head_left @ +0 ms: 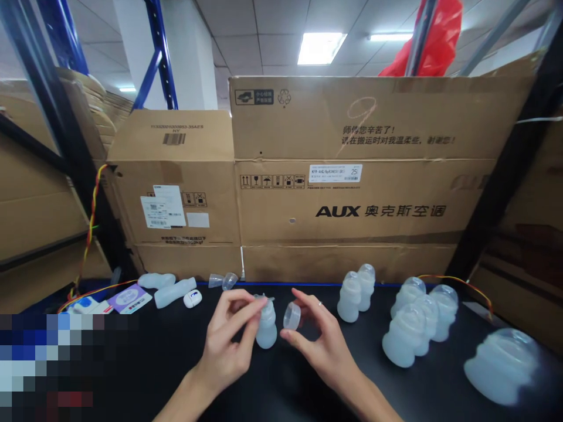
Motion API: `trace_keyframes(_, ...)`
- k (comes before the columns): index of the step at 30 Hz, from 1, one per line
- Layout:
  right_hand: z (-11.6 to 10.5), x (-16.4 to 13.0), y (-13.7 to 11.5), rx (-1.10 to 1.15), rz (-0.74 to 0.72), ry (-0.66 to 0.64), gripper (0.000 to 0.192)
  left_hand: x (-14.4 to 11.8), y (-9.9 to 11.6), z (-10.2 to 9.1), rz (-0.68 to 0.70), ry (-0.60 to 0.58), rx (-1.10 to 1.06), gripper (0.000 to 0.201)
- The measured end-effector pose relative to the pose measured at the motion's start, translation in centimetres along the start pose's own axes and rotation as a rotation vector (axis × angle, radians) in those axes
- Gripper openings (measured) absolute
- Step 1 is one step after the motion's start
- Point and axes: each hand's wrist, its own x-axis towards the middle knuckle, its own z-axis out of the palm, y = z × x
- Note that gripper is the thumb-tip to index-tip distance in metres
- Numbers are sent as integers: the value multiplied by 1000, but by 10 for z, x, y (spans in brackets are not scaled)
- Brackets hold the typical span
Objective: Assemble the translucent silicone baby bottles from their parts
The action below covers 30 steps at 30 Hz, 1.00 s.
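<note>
A frosted baby bottle [266, 328] stands upright on the black table in front of me. My left hand [233, 334] is closed at its top, thumb and fingertips pinching the small clear tip there. The fingers partly cover the bottle's neck and left side. Just to the right, my right hand [319, 334] holds a small clear cap [292, 316] between thumb and fingers, tilted on its side and apart from the bottle.
Several capped bottles [404, 337] stand on the right, with a larger-looking one [501, 366] nearest me. At the back left lie two frosted bottle bodies [176, 292], clear caps [229, 281], a white earphone case [192, 299] and a purple card [129, 298]. Cardboard [281, 258] walls the back.
</note>
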Motion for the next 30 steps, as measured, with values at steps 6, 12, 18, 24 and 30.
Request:
trace_keyframes(6, 9, -13, -15, 150, 25, -56, 35, -10, 7, 4, 83, -244, -31, 57)
trace_keyframes(12, 7, -14, -16, 32, -60, 56, 37, -7, 9, 3, 72, -246, 18, 57)
trace_keyframes(18, 6, -11, -19, 11, -74, -13, 33, -8, 14, 7, 78, -236, -21, 57)
trace_keyframes(24, 10, -15, -15, 60, -56, -19, 37, -12, 23, 11, -76, -228, -171, 54)
trace_keyframes(30, 10, -15, -21, 160, 44, 45, 37, -14, 26, 11, -260, -165, -310, 46)
